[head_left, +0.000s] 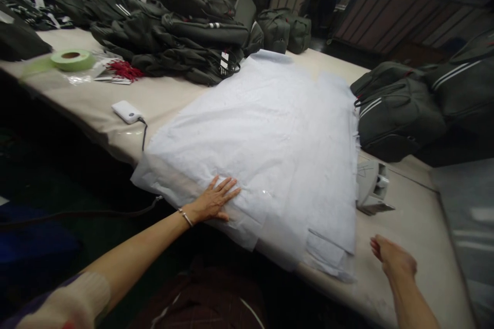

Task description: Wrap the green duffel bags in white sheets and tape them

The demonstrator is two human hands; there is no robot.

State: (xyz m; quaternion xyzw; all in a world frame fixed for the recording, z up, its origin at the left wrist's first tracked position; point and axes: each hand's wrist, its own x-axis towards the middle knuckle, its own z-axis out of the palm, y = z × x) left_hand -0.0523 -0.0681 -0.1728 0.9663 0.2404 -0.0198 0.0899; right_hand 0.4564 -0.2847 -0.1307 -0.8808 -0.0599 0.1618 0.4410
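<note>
A thick stack of white tissue paper sheets (270, 144) lies spread over the beige table (417, 226). My left hand (214, 200) rests flat on the stack's near left corner, fingers spread, a thin bracelet on the wrist. My right hand (391, 257) hovers over the table's near edge, just right of the stack's ragged lower corner. Its fingers are curled loosely inward and I cannot make out anything in them.
Dark green bags (397, 113) sit right of the paper, and a pile of them (181, 25) at the back left. A white power bank (126, 111) with a cable, a green tape roll (72, 59), red tags (123, 69) and a grey tool (372, 187) lie on the table.
</note>
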